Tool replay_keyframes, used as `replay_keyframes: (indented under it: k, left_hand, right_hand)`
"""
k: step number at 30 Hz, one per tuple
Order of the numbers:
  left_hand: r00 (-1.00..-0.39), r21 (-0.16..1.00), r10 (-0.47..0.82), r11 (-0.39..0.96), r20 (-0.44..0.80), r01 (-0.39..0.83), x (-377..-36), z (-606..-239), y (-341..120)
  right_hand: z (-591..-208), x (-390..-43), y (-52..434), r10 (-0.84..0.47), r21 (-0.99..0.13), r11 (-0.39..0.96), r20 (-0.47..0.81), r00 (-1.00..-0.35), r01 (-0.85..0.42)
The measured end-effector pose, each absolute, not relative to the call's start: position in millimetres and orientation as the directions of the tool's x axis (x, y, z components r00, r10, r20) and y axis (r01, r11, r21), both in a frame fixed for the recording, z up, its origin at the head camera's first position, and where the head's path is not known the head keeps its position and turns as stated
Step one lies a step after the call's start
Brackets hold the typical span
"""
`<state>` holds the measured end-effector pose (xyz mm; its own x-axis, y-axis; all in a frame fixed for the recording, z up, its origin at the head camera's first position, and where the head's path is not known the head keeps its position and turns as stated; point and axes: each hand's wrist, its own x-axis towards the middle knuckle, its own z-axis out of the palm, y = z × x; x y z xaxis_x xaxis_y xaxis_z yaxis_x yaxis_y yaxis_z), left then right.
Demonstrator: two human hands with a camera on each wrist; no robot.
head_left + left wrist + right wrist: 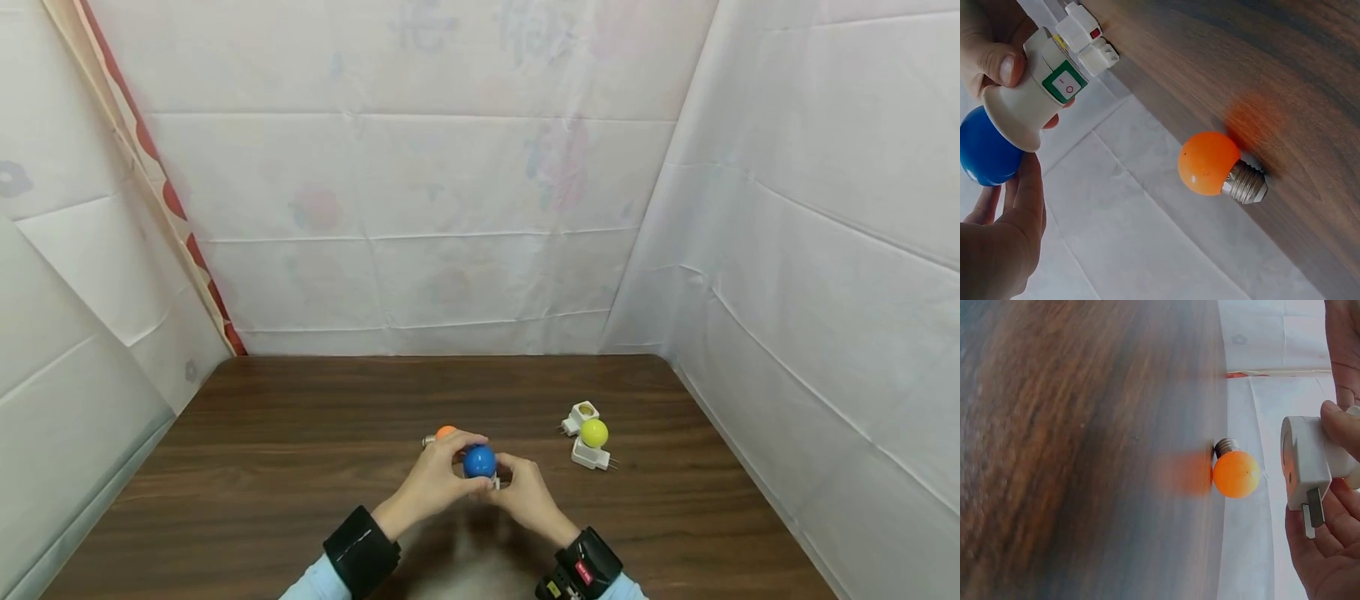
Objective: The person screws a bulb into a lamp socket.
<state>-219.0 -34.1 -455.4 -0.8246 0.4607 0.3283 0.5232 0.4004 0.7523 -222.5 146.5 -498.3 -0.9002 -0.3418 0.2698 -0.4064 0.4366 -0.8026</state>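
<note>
Item held above the near middle of the dark wooden counter (300, 433): a blue bulb (479, 461) seated in a white plug-in socket (1035, 100) bearing a green rocker switch. The left hand (435, 483) had its fingers curled round the blue bulb, its grip closed on the globe. The right hand (525, 496) pinched the white socket body between thumb and fingers, plug prongs pointing outward in the right wrist view. Just behind the hands, an orange bulb (446, 432) with a metal screw base lay on its side on the counter, apart from both hands. To the right, well apart from the hands, a yellow bulb (594, 433) stood fitted in a second white socket (588, 455), and just behind it sat an unfilled white socket (581, 415). White sheeting (420, 208) enclosed the counter on three sides.
</note>
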Motion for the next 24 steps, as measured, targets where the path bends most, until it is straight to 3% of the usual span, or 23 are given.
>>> replay_keyframes:
  k: [10,19,24]
  left_hand:
    - [-0.817,0.747,0.452,0.386,0.358,0.541,-213,-455,-50]
    - [-0.842,0.760,0.457,0.427,0.287,0.491,-204,-464,-73]
    - [-0.844,0.770,0.473,0.430,0.251,0.471,-199,-467,-78]
  right_hand:
    - [-493,-220,164,-0.311,-0.785,0.471,0.279,-0.909,-0.402]
    - [-494,-219,210,-0.158,-0.792,0.538,0.241,-0.958,-0.288]
    - [-499,-219,235,-0.048,-0.742,0.625,0.270,-0.962,-0.240]
